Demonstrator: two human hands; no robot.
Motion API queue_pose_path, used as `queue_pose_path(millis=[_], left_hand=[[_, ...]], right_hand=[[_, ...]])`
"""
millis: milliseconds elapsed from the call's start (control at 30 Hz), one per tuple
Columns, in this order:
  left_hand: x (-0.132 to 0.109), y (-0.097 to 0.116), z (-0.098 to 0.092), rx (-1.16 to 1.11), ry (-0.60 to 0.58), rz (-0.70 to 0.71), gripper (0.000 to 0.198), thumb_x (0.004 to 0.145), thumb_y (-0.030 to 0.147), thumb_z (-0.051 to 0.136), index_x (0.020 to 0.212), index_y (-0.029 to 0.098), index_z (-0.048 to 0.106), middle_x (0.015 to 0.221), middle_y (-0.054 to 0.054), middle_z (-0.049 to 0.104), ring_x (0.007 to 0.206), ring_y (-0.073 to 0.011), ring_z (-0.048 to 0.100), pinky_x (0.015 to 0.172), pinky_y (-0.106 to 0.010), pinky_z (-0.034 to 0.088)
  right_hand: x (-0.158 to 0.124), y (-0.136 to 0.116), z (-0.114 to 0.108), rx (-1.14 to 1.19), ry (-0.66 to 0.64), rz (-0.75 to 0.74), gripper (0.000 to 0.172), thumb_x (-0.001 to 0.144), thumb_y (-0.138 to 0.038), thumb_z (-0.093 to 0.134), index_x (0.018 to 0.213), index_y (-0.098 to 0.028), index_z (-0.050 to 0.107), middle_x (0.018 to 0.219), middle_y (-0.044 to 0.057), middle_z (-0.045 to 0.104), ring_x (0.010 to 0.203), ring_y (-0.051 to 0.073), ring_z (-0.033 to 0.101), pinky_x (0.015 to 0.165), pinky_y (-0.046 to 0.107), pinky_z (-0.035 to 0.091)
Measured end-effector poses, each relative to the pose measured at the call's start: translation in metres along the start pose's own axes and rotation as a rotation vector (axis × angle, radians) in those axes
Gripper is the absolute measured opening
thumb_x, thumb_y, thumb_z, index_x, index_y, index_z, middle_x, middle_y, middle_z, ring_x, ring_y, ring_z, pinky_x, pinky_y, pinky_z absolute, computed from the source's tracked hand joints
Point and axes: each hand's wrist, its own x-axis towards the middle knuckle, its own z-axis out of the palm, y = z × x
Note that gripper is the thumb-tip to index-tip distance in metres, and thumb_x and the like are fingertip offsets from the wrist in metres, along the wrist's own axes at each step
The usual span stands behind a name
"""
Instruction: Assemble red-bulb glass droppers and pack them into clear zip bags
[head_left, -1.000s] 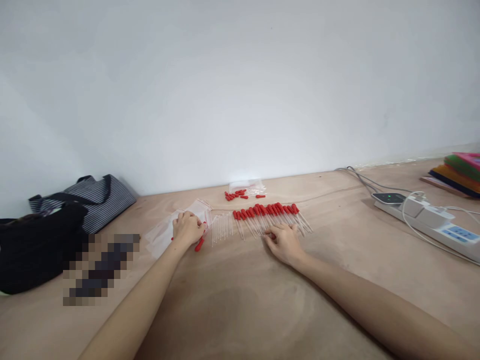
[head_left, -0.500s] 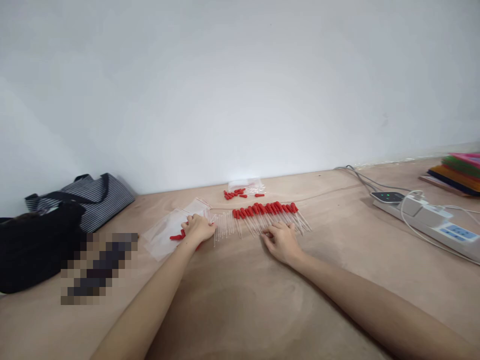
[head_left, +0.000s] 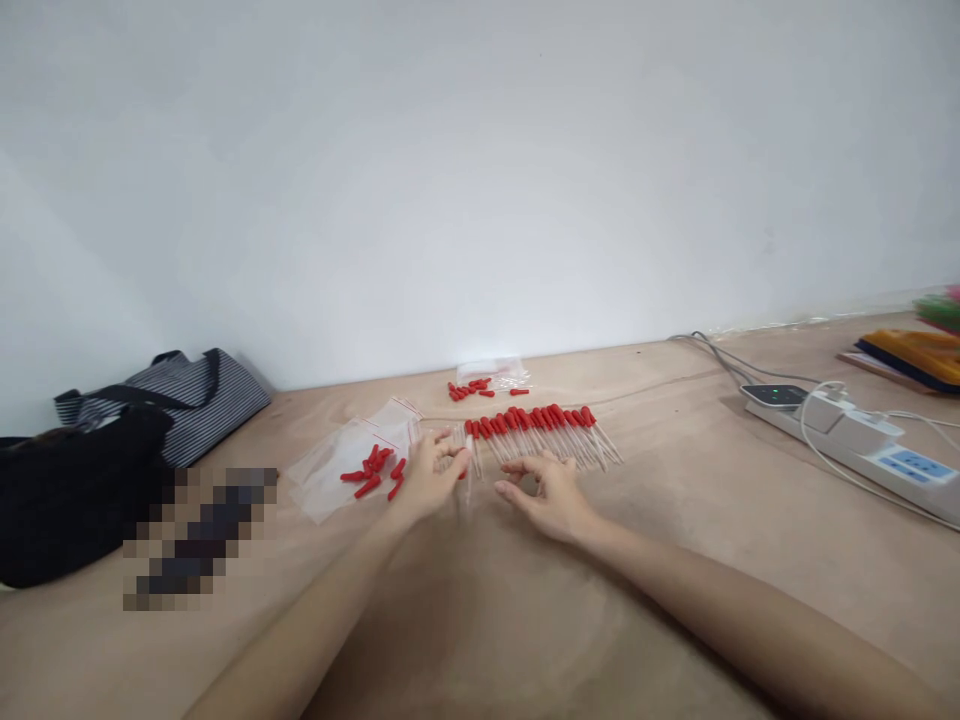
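My left hand [head_left: 435,472] is pinched closed on a clear glass dropper tube [head_left: 469,488], blurred by motion, with a bit of red at the fingertips that looks like a rubber bulb. Facing it, my right hand [head_left: 551,495] is open, fingers bent, thumb apart, nothing between them. Behind the right hand lies a row of glass droppers [head_left: 525,435] with red rubber bulbs [head_left: 532,418] on their far ends. Loose red bulbs [head_left: 367,485] are scattered on and beside a clear plastic bag [head_left: 319,480] left of my left hand. That hand partly hides some bare tubes.
Near the wall, more red bulbs [head_left: 469,388] lie by another plastic bag [head_left: 491,370]. On the right are a power strip [head_left: 862,430] with cables and coloured items [head_left: 911,355]. At left sit a striped bag [head_left: 225,400], black cloth [head_left: 82,500] and a pixelated dark object [head_left: 202,535].
My left hand has moved right, away from the loose bulbs, and now holds a glass tube. My right hand has shifted slightly left and its fingers have come off the row of droppers.
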Motion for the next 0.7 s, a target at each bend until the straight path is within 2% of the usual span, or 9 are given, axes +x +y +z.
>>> queue_pose_path(millis=[33,67,167,233,367,467,600,700], left_hand=[[-0.007,0.003,0.008,-0.083,-0.060,0.078,0.022,0.076,0.033,0.051,0.064,0.019,0.064,0.116,-0.005,0.053,0.107,-0.0225,0.047,0.090,-0.035,0.037],[-0.013,0.005,0.016,-0.156,-0.071,0.104,0.024,0.077,0.033,0.050,0.064,0.018,0.063,0.114,-0.007,0.054,0.107,-0.0223,0.048,0.089,-0.035,0.039],[-0.025,0.008,0.036,-0.288,-0.067,0.125,0.024,0.080,0.032,0.048,0.068,0.017,0.063,0.109,-0.009,0.055,0.103,-0.0210,0.051,0.086,-0.034,0.042],[-0.029,0.006,0.041,-0.334,-0.045,0.151,0.023,0.081,0.031,0.047,0.070,0.017,0.062,0.104,-0.009,0.056,0.101,-0.0203,0.052,0.086,-0.034,0.042],[-0.033,-0.005,0.036,-0.390,-0.029,0.204,0.019,0.083,0.031,0.043,0.076,0.016,0.054,0.082,-0.005,0.058,0.082,-0.0171,0.058,0.072,-0.030,0.047],[-0.038,-0.016,0.026,-0.346,-0.084,0.250,0.014,0.083,0.031,0.045,0.081,0.018,0.050,0.069,0.000,0.057,0.064,-0.0131,0.057,0.060,-0.025,0.047],[-0.043,-0.022,0.020,-0.197,-0.066,0.330,0.013,0.080,0.030,0.050,0.079,0.017,0.054,0.071,0.000,0.059,0.066,-0.0133,0.057,0.060,-0.025,0.046],[-0.044,-0.020,0.019,-0.174,-0.068,0.352,0.011,0.080,0.027,0.049,0.083,0.017,0.055,0.077,-0.002,0.060,0.071,-0.0141,0.057,0.064,-0.026,0.047]], right_hand=[[-0.002,-0.005,0.001,0.049,-0.032,0.009,0.029,0.073,-0.044,0.057,0.094,-0.024,0.062,0.080,0.000,0.066,0.076,0.016,0.053,0.078,0.035,0.027],[-0.004,-0.008,0.003,0.099,-0.069,0.017,0.032,0.073,-0.044,0.057,0.098,-0.024,0.061,0.080,0.000,0.066,0.074,0.016,0.055,0.078,0.035,0.028],[-0.006,-0.009,0.013,0.249,-0.177,0.044,0.030,0.076,-0.038,0.055,0.102,-0.024,0.058,0.071,-0.002,0.067,0.065,0.014,0.057,0.074,0.032,0.033],[-0.006,-0.003,0.017,0.301,-0.196,0.067,0.028,0.077,-0.033,0.052,0.103,-0.022,0.058,0.066,-0.002,0.066,0.057,0.013,0.057,0.068,0.029,0.035],[-0.001,0.011,0.011,0.103,-0.065,0.049,0.023,0.080,-0.030,0.048,0.097,-0.021,0.061,0.067,0.000,0.065,0.066,0.015,0.056,0.072,0.031,0.031],[0.001,0.017,0.000,-0.079,-0.007,-0.078,0.023,0.084,-0.030,0.042,0.091,-0.025,0.064,0.069,0.000,0.065,0.074,0.017,0.052,0.074,0.033,0.024],[-0.002,0.019,-0.007,-0.155,-0.003,-0.294,0.024,0.085,-0.026,0.042,0.089,-0.025,0.065,0.069,0.002,0.064,0.073,0.016,0.048,0.073,0.034,0.019],[-0.005,0.018,-0.004,-0.184,0.014,-0.373,0.025,0.086,-0.025,0.040,0.090,-0.023,0.065,0.068,0.003,0.062,0.074,0.016,0.047,0.074,0.034,0.018]])
